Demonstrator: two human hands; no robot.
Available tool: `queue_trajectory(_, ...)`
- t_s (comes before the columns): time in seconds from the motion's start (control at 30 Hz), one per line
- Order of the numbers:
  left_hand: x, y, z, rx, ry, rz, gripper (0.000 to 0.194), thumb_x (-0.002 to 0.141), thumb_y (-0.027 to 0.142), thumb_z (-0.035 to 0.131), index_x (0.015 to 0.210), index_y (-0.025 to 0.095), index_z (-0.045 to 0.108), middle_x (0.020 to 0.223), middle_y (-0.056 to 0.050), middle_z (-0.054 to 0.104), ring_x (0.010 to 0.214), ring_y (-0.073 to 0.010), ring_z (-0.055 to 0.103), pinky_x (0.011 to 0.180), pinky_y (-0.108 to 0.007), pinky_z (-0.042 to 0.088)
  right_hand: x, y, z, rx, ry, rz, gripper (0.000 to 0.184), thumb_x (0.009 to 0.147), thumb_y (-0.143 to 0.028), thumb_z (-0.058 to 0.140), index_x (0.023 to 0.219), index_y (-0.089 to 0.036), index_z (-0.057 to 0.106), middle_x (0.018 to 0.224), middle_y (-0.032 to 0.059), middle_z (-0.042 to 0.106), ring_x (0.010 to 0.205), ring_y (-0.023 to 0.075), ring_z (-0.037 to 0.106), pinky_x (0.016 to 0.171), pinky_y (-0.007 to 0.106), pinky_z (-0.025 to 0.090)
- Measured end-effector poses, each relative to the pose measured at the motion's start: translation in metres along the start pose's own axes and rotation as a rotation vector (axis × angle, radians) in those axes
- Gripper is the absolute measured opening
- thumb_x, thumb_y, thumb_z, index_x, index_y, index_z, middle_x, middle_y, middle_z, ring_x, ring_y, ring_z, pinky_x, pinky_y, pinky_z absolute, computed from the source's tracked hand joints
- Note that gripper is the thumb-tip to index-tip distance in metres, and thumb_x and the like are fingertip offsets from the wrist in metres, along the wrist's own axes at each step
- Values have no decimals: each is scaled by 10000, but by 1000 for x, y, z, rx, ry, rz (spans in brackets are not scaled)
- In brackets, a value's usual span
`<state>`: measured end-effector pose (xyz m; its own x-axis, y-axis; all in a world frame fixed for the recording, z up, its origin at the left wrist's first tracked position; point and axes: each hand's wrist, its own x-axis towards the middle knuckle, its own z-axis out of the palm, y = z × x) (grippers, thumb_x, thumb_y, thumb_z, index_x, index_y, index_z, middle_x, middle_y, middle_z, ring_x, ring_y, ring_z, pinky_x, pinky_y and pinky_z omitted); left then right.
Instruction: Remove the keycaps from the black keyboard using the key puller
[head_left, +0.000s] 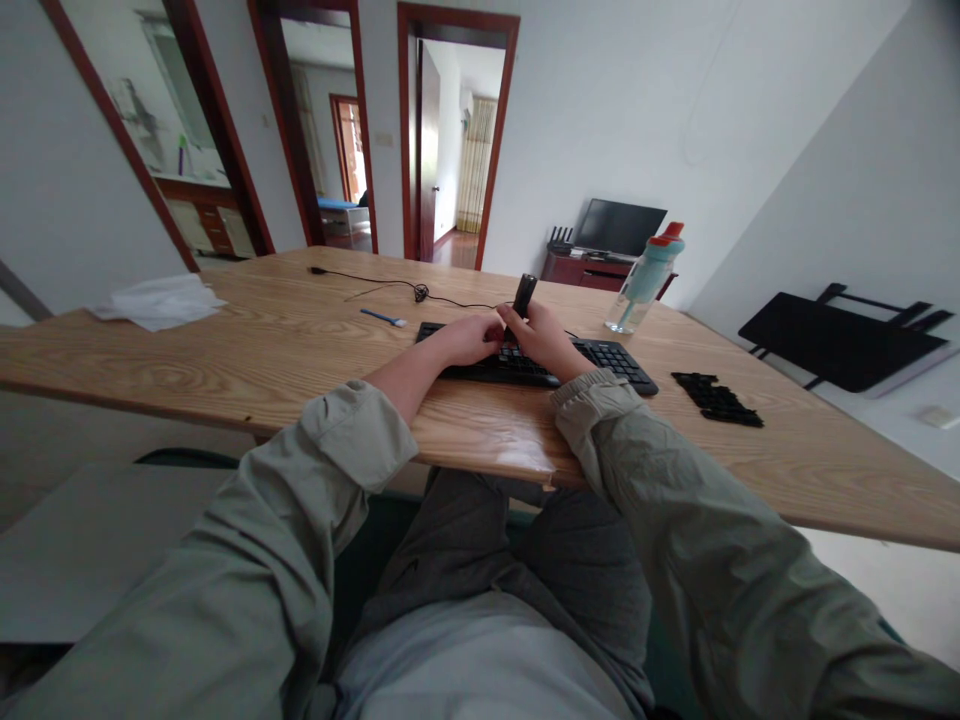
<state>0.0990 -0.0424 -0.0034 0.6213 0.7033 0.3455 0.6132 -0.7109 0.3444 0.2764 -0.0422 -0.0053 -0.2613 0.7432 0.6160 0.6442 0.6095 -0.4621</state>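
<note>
A black keyboard (615,362) lies on the wooden table in front of me, with both hands over its middle. My right hand (541,338) is closed around a black, thick-handled tool (525,294) that stands almost upright; its lower end is hidden by my fingers. Close against it, my left hand (472,340) rests at the keyboard with its fingers bent together. Whatever those fingers pinch is too small to make out. To the right of the keyboard lies a cluster of small black pieces (716,398), which look like keycaps.
A blue-handled brush (382,317) and a knotted black cable (421,292) lie beyond my left hand. White crumpled tissue (161,302) is at the table's far left. A clear bottle with a red lid (646,277) stands behind the keyboard's right end. The table's edge (480,462) runs before my lap.
</note>
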Motion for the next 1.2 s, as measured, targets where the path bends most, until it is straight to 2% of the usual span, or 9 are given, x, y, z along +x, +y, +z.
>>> queue_trajectory(0.27,-1,6,-5,-22,-15,-39,227,843,186,577,1006,125,723,979,-88,747,917,-202,670,859,-300,510,4,3,7,27,15,10,513,917,-663,436,837,-184,601,771,60,656,684,186,555,642,294,389)
queue_trajectory(0.57,-7,-1,-14,-55,-179,-54,379,695,367,774,1019,171,766,908,-58,770,818,-195,679,802,-267,518,5,-1,15,-49,94,20,495,942,-644,396,781,-206,558,714,56,623,640,191,519,607,306,329)
queue_trajectory(0.8,-8,2,-15,-67,-184,-79,380,691,374,787,1006,162,775,909,-69,774,795,-207,682,778,-279,524,15,7,29,-71,159,54,452,951,-572,378,754,-210,563,690,65,612,625,200,504,613,314,343)
queue_trajectory(1.0,-6,1,-14,-83,-189,-89,356,692,374,791,983,170,779,906,-65,775,771,-191,674,763,-271,520,6,-2,22,-125,197,31,374,941,-479,432,713,-208,552,662,63,604,598,194,500,609,325,357)
queue_trajectory(1.2,-6,-4,-10,-104,-181,-69,329,701,341,776,995,192,779,940,-52,778,801,-190,674,798,-270,522,-1,-6,16,-106,199,55,350,902,-484,483,725,-199,582,661,46,596,611,185,504,617,318,369)
